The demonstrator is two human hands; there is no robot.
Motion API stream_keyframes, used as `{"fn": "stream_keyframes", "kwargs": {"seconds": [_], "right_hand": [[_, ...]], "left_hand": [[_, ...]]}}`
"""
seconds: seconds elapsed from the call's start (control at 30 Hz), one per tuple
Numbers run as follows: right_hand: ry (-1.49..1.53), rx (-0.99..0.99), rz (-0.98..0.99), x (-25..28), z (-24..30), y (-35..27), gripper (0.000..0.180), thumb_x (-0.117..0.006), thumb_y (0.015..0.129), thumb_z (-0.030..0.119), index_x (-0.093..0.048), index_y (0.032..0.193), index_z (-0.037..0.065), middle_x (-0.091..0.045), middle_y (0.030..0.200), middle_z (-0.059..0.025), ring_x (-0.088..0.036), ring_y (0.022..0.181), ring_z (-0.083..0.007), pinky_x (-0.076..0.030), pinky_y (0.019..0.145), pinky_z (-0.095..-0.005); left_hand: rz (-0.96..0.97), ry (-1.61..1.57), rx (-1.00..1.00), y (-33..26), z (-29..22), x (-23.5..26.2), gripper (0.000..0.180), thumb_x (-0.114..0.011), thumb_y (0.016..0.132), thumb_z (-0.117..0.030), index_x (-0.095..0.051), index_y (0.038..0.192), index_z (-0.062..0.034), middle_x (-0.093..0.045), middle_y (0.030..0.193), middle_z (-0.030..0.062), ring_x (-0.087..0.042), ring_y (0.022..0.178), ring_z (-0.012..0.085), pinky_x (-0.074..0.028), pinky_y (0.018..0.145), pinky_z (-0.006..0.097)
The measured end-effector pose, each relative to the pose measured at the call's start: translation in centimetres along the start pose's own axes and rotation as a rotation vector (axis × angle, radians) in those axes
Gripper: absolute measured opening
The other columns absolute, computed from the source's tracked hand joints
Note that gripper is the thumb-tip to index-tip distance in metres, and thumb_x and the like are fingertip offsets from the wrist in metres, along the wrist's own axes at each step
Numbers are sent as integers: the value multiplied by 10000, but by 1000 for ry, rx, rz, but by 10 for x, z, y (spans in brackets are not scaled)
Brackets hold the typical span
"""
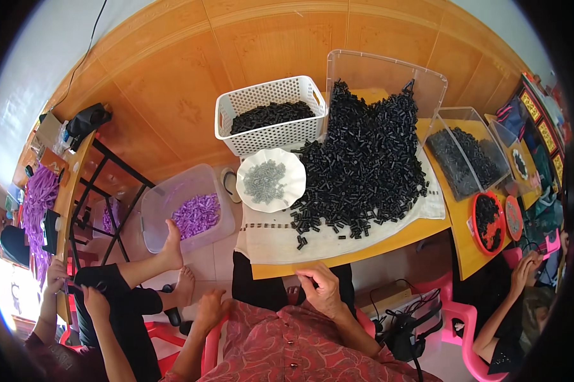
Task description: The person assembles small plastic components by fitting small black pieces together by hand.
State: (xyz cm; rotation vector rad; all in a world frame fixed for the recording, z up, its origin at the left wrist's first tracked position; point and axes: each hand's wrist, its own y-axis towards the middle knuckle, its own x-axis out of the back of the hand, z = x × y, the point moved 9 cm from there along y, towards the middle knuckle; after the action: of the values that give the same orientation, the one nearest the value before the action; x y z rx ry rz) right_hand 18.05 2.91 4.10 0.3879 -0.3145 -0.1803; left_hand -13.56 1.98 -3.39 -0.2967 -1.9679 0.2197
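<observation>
Two hands sit low: my right hand [322, 288] curls its fingers closed at the tabletop [389, 242] edge, my left hand [212, 307] half-curled, grip unclear; one white dish [271, 180], one white basket [271, 114].

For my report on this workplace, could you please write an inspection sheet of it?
Surface: wooden table with white cloth under the parts.
Job's things: black parts heap; white dish of grey pieces; white basket with black parts.
Clutter: clear bins, red trays, tub of purple pieces.
Hands: left hand on the lap; right hand at the table edge, fingers curled; hold unclear.
Cables: black cables near the pink stool.
Surroundings: other people seated left and right.
</observation>
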Motion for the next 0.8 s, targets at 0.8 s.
{"fn": "stream_keyframes", "kwargs": {"seconds": [0.8], "right_hand": [[-295,192,67,8,11,5,236,-652,697,-124,-632,884,20,-626,788,-114,-599,710,-312,-496,618,-390]], "left_hand": [[-36,-59,-86,-7,-15,-7,385,-676,830,-394,-712,872,-13,-676,812,181,-669,752,358,-542,696,439]]}}
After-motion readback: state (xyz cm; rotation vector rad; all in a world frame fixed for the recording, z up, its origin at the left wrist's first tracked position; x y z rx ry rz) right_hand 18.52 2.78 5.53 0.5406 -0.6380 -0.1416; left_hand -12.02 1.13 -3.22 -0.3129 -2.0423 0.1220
